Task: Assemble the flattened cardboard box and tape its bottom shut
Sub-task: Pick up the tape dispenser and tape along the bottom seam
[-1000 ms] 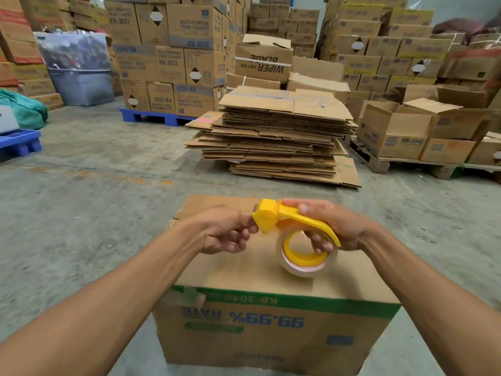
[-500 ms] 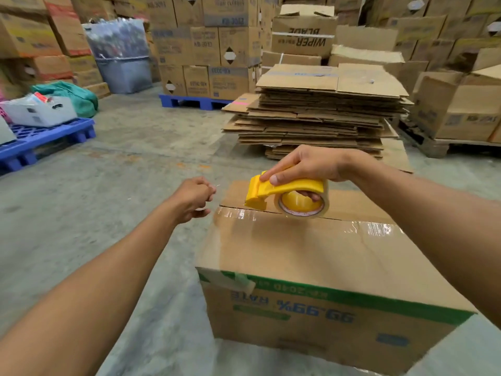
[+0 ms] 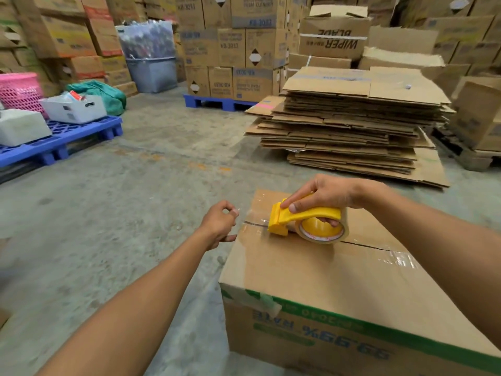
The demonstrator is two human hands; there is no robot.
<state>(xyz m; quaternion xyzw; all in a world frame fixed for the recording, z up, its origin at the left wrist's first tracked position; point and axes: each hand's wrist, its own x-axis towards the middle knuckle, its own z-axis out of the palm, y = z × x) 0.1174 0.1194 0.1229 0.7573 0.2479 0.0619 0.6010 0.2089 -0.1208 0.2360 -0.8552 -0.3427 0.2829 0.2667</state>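
Observation:
An assembled cardboard box (image 3: 311, 275) stands upside down on the concrete floor, its closed flaps facing up with a seam across the middle. A yellow tape dispenser (image 3: 309, 222) with a roll of clear tape rests on that seam near the box's left edge. My right hand (image 3: 325, 195) grips the dispenser from above. My left hand (image 3: 221, 223) is just off the box's left edge, fingers pinched on the clear tape end stretched out from the dispenser. Shiny tape shows on the top right part of the box.
A stack of flattened cardboard boxes (image 3: 352, 123) lies beyond the box. A blue pallet (image 3: 57, 139) with white tubs and a pink basket sits at left. Stacked cartons (image 3: 230, 44) line the back; more boxes on a wooden pallet stand at right.
The view has swung left, so the box now sits lower right. The dispenser has come down onto the seam near the left edge, and my left hand stays pinched beside that edge.

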